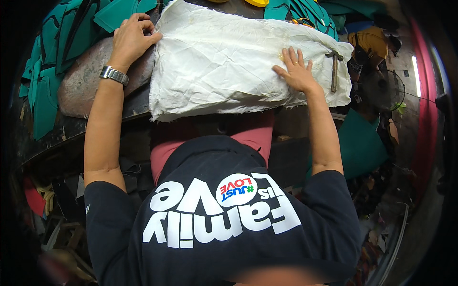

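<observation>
**Two bare hands spreading a white cloth on a dark workbench**

Nearest the camera, at 6 o'clock, the person's dark printed T-shirt point(224, 224) is filling the lower picture, with pinkish-red trousers point(164, 152) showing just above it. Both bare forearms are reaching up from the sleeves toward the bench.

Beyond the lap, a crumpled white cloth point(224, 62) is lying across the dark workbench point(95, 119), covering the upper middle from about 11 to 2 o'clock, its frayed near edge hanging over the bench edge.

At 1 o'clock, the right hand point(296, 71) is lying palm-down on the cloth with fingers spread flat and open, gripping nothing; a ring is showing on one finger. Just beside it, toward 2 o'clock, a hammer point(334, 71) is resting on the cloth's right end, apart from the hand.

At 11 o'clock, the left hand point(131, 40), with a metal wristwatch point(113, 75) on its wrist, is curling its fingers onto the cloth's upper left corner, pinching the edge.

Farther off, green cut pieces point(47, 57) are lying piled at 10 o'clock, and more green pieces point(298, 10) are lying along the top at 12 to 1 o'clock.
</observation>
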Demonstrator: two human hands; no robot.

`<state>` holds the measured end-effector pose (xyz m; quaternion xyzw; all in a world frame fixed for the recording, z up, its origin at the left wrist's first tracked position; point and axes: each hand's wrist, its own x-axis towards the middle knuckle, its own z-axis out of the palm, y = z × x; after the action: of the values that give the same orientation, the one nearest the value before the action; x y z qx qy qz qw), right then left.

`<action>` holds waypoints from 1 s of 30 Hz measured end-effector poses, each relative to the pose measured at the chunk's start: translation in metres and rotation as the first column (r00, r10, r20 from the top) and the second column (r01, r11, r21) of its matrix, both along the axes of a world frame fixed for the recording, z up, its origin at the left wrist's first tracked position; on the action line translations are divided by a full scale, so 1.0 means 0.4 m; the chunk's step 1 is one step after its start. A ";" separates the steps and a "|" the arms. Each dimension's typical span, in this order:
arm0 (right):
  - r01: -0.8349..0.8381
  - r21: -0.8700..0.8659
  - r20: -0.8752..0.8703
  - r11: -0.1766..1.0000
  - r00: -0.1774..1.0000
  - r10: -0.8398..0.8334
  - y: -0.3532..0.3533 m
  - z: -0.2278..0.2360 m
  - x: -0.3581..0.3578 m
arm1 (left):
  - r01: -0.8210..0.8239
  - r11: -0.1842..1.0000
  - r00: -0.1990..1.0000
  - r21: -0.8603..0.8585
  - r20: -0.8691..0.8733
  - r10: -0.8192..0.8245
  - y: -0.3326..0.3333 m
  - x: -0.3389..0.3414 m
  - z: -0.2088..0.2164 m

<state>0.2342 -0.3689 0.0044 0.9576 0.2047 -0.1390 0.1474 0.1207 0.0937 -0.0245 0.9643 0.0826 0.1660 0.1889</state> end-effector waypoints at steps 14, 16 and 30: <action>-0.262 0.247 0.091 0.933 0.965 0.247 0.375 -0.041 -0.178 | 0.045 0.989 0.996 -0.139 0.077 -0.035 0.037 0.018 -0.037; -0.301 0.322 0.068 0.897 0.953 0.296 0.460 -0.042 -0.220 | 0.039 0.994 0.997 -0.102 0.072 -0.032 0.034 0.017 -0.035; 0.154 0.248 0.173 0.956 0.964 -0.200 0.075 -0.020 0.060 | 0.000 0.996 0.998 -0.088 0.070 0.006 0.010 0.008 -0.014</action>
<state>0.2583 -0.3389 -0.0036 0.9918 0.1168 -0.0315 0.0407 0.1240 0.0976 -0.0302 0.9485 0.0848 0.1963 0.2338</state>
